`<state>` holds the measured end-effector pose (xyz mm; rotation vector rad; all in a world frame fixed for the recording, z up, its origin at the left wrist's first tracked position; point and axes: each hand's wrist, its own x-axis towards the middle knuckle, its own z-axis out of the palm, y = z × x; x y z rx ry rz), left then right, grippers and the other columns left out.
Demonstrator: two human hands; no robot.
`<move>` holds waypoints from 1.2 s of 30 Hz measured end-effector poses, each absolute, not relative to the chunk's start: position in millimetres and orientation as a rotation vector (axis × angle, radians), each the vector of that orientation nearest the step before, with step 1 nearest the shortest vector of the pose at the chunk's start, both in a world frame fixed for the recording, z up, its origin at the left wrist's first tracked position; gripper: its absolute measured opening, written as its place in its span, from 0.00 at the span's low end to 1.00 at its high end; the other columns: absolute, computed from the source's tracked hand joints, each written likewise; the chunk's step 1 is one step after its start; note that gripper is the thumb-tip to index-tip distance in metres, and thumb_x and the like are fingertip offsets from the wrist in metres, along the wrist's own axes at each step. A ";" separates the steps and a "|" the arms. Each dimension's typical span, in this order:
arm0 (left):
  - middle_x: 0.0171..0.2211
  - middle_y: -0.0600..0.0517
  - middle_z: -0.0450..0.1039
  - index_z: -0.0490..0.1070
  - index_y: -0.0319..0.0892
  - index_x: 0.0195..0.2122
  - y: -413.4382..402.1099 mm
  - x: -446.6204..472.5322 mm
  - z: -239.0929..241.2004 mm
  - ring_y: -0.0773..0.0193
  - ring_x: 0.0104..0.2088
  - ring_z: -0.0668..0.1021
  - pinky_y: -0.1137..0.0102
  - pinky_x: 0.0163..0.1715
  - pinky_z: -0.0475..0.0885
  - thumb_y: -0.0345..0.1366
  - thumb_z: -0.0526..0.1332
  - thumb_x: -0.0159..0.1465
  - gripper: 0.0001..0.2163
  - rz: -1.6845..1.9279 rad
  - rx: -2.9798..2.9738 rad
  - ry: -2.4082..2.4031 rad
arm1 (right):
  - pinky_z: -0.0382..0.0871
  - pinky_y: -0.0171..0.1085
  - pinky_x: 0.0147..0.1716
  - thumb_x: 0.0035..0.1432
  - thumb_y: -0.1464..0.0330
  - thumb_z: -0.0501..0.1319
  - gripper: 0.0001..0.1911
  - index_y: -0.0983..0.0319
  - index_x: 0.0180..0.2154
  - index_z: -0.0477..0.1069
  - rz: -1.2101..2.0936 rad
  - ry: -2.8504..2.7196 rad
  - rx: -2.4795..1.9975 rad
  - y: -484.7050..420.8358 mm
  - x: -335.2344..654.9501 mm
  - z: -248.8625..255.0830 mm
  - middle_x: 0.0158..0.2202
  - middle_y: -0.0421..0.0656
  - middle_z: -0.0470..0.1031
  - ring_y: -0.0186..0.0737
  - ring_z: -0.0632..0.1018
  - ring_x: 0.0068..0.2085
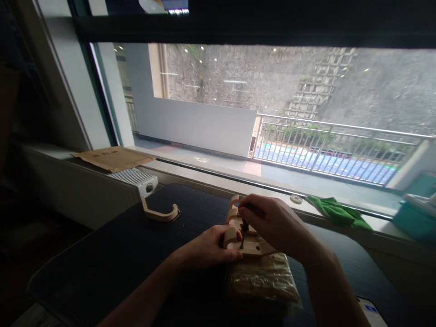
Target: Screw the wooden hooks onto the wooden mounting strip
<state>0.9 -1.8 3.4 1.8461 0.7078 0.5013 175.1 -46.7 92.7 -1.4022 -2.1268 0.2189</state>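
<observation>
My left hand [221, 245] is closed around the near end of a light wooden hook rack [250, 247], with its fingers by the nearest curved hook [230, 236]. Above the rack my right hand [269, 213] grips the dark handle of a screwdriver [243, 234]. The screwdriver stands nearly upright, its tip at a hole or screw near the rack's front end. A second dark hole shows to the right of the tip. More curved hooks run toward the window, partly behind my right hand. The rack's near end is over a plastic-wrapped bundle [262, 279].
A loose curved wooden piece [161, 214] lies on the dark table [136, 259] at the left, with small screws beside it. A brown envelope [114, 158], a green cloth [337, 212] and a roll of tape [296, 199] lie along the sill. A phone [371, 311] is at the lower right.
</observation>
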 end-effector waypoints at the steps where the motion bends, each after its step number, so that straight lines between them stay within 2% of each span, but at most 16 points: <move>1: 0.28 0.57 0.62 0.67 0.39 0.35 -1.8 1.1 3.2 0.69 0.29 0.65 0.75 0.28 0.61 0.37 0.63 0.54 0.10 0.504 1.841 0.705 | 0.55 0.32 0.26 0.60 0.63 0.55 0.08 0.56 0.33 0.71 0.206 -2.123 -1.420 -45.7 176.7 92.1 0.25 0.35 0.74 0.31 0.69 0.26; 8: 0.29 0.57 0.62 0.67 0.39 0.36 0.2 1.1 0.2 0.69 0.29 0.65 0.75 0.29 0.61 0.38 0.64 0.54 0.12 0.498 1.832 0.707 | 0.52 0.34 0.22 0.60 0.56 0.52 0.16 0.58 0.29 0.70 0.063 -2.022 -1.660 -33.5 191.4 84.1 0.20 0.37 0.71 0.32 0.65 0.21; 10: 0.29 0.57 0.62 0.67 0.39 0.36 0.3 0.8 -0.4 0.68 0.30 0.65 0.75 0.29 0.61 0.38 0.64 0.54 0.12 0.501 1.836 0.703 | 0.52 0.34 0.22 0.60 0.57 0.52 0.15 0.58 0.30 0.71 0.037 -2.026 -1.662 -34.0 189.9 83.8 0.20 0.37 0.71 0.32 0.66 0.21; 15: 0.29 0.57 0.62 0.67 0.39 0.36 -0.8 0.6 1.3 0.69 0.29 0.65 0.75 0.30 0.61 0.38 0.64 0.54 0.11 0.520 1.829 0.696 | 0.56 0.32 0.27 0.61 0.63 0.53 0.10 0.55 0.37 0.73 0.094 -2.109 -1.459 -43.0 177.6 88.9 0.29 0.36 0.76 0.32 0.72 0.29; 20: 0.28 0.58 0.63 0.67 0.39 0.36 -1.8 0.9 3.3 0.69 0.28 0.65 0.75 0.29 0.61 0.37 0.64 0.54 0.11 0.508 1.812 0.697 | 0.55 0.32 0.26 0.59 0.66 0.54 0.10 0.56 0.36 0.74 0.133 -2.144 -1.439 -48.9 172.8 93.5 0.25 0.35 0.74 0.30 0.70 0.25; 29: 0.28 0.57 0.61 0.67 0.39 0.36 -0.4 0.4 0.6 0.68 0.29 0.65 0.75 0.29 0.61 0.38 0.64 0.54 0.12 0.504 1.815 0.685 | 0.54 0.34 0.24 0.59 0.60 0.53 0.14 0.58 0.33 0.74 0.038 -2.058 -1.638 -38.6 186.6 89.8 0.22 0.39 0.73 0.34 0.69 0.23; 31: 0.28 0.57 0.61 0.66 0.39 0.37 -0.5 0.2 1.0 0.69 0.29 0.64 0.75 0.29 0.60 0.37 0.63 0.55 0.11 0.504 1.813 0.679 | 0.54 0.33 0.24 0.59 0.61 0.54 0.12 0.57 0.33 0.75 0.031 -2.077 -1.611 -41.9 182.0 91.4 0.23 0.38 0.74 0.33 0.70 0.24; 36: 0.27 0.58 0.61 0.66 0.39 0.34 -1.2 0.4 2.8 0.69 0.27 0.63 0.75 0.28 0.59 0.38 0.63 0.55 0.10 0.492 1.844 0.685 | 0.58 0.34 0.30 0.58 0.67 0.55 0.11 0.55 0.39 0.75 0.076 -2.133 -1.434 -51.9 165.7 93.1 0.35 0.40 0.77 0.36 0.74 0.32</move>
